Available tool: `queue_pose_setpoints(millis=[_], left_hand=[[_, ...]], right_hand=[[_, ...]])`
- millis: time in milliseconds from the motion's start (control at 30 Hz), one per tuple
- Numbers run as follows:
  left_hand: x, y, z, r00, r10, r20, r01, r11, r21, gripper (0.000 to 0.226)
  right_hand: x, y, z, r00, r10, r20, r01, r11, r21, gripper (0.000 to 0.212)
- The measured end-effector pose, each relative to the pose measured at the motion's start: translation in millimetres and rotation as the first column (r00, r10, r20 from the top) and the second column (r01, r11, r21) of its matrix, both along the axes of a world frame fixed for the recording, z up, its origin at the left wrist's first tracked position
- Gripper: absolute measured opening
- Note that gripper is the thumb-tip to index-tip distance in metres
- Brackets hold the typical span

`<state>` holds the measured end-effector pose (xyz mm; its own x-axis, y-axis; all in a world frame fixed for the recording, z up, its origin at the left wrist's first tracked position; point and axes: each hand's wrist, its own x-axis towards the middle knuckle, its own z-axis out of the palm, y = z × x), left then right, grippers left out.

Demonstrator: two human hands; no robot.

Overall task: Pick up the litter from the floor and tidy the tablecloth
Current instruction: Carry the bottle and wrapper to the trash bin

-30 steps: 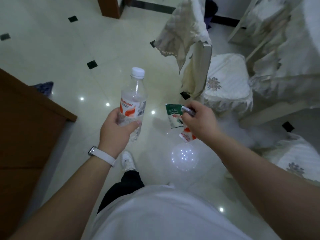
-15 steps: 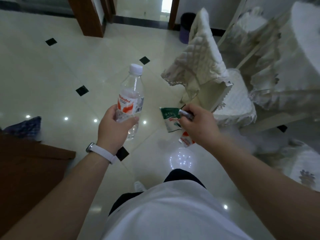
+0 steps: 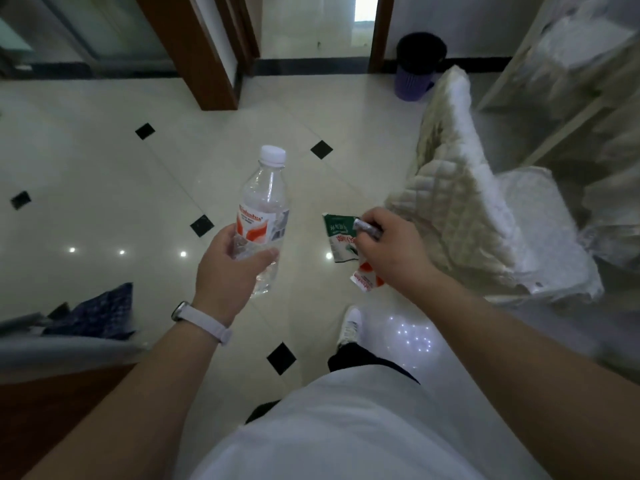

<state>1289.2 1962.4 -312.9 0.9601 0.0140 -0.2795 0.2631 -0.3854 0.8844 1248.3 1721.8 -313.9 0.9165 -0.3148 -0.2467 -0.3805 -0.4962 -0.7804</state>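
My left hand point(image 3: 227, 271) grips a clear plastic bottle point(image 3: 264, 206) with a white cap and a red-and-white label, held upright over the tiled floor. My right hand point(image 3: 394, 252) is closed on several pieces of litter: a green-and-white wrapper point(image 3: 338, 237), a small silvery wrapper point(image 3: 367, 227) and a red-and-white wrapper point(image 3: 365, 278) hanging below the fist. A dark purple waste bin point(image 3: 417, 67) stands by the far wall, well beyond both hands. The table's white cloth point(image 3: 616, 109) shows blurred at the far right.
A chair with a quilted cream cover point(image 3: 457, 202) stands just right of my right hand. A brown door frame point(image 3: 194, 53) and doorway lie ahead. A wooden furniture edge point(image 3: 41, 410) and blue cloth point(image 3: 100, 311) are at the lower left. My foot point(image 3: 351, 325) is on the floor.
The view has swung forward and up across the room; the bin and doorway have come into sight. Both hands keep the same hold on bottle and wrappers.
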Motion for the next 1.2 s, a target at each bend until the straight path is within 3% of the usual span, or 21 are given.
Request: queue_pose_setpoints(millis=[267, 600, 1000, 1200], left_hand=[[113.0, -58.9, 26.3, 0.995, -0.008, 0.104, 0.011, 1.000, -0.026, 0.044], [223.9, -103.0, -5.2, 0.991, -0.131, 0.008, 0.131, 0.990, -0.060, 0.036], [477.9, -162.0, 12.7, 0.934, -0.356, 0.034, 0.358, 0.923, -0.139, 0.042], [570.0, -194.2, 14.2, 0.897, -0.441, 0.013, 0.440, 0.891, -0.108, 0.042]], right_hand=[[107.2, -58.5, 28.9, 0.995, -0.057, 0.083, 0.054, 0.998, 0.028, 0.008], [189.1, -94.4, 26.7, 0.986, -0.168, -0.005, 0.168, 0.984, 0.064, 0.010], [385.0, -130.3, 60.2, 0.925, -0.378, 0.040, 0.380, 0.920, -0.093, 0.012], [447.4, -144.3, 63.3, 0.862, -0.506, 0.038, 0.507, 0.861, -0.050, 0.012]])
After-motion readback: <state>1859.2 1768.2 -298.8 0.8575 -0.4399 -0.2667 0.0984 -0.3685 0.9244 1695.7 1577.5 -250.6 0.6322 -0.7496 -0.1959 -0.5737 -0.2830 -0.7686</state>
